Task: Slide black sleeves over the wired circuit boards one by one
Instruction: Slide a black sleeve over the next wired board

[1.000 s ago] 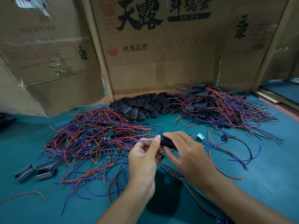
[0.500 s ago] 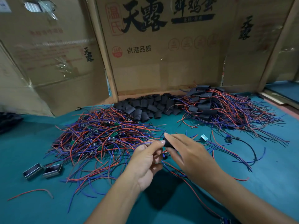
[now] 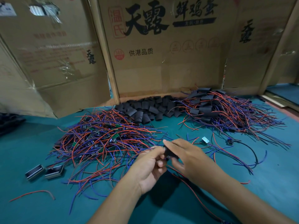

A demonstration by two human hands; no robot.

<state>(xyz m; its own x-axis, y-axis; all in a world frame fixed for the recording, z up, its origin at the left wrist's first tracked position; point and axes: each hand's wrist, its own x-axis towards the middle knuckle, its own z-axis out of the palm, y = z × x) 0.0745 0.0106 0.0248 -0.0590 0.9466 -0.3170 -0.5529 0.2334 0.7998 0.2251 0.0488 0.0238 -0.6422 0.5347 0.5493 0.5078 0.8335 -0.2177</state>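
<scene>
Both hands are drawing closer together than a second ago above the table's (image 3: pixel 40 143) near middle: the right hand (image 3: pixel 192 159) is gripping a black sleeve (image 3: pixel 169 153), while the left hand (image 3: pixel 150 165) is pinching what appears to be the wired circuit board entering it, mostly hidden by fingers.

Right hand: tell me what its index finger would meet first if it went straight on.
Pointing up-left, the right hand would likely first meet the tangled pile of red and blue wired circuit boards; depth is uncertain.
</scene>
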